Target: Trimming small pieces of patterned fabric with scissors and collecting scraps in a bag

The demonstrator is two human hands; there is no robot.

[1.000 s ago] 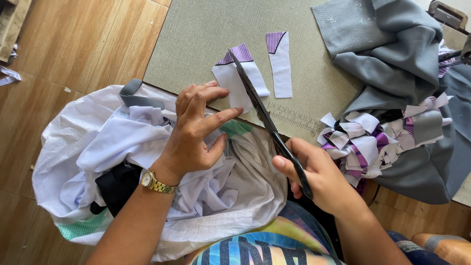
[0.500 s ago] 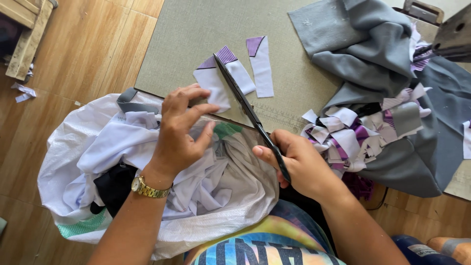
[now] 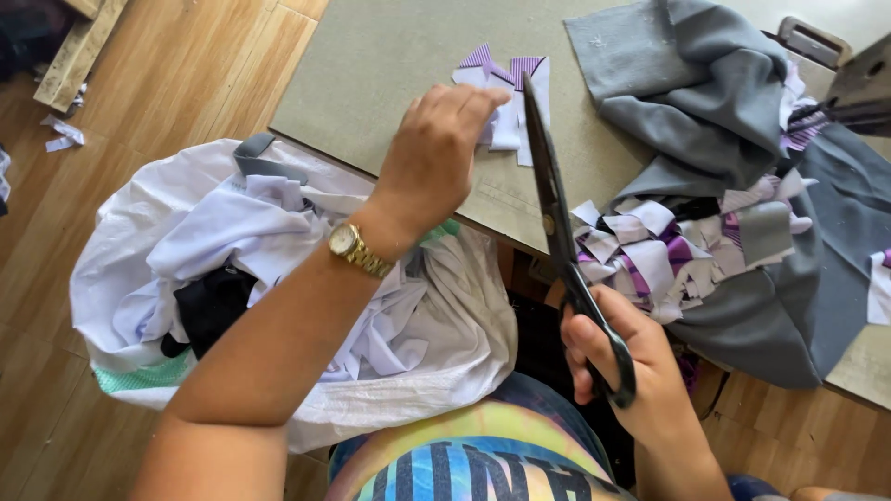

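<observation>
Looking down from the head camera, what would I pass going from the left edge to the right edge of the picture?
White bag of cloth scraps → gold wristwatch → left hand reaching the white and purple pieces → black scissors in the right hand → pile of cut white and purple pieces → grey fabric.
</observation>
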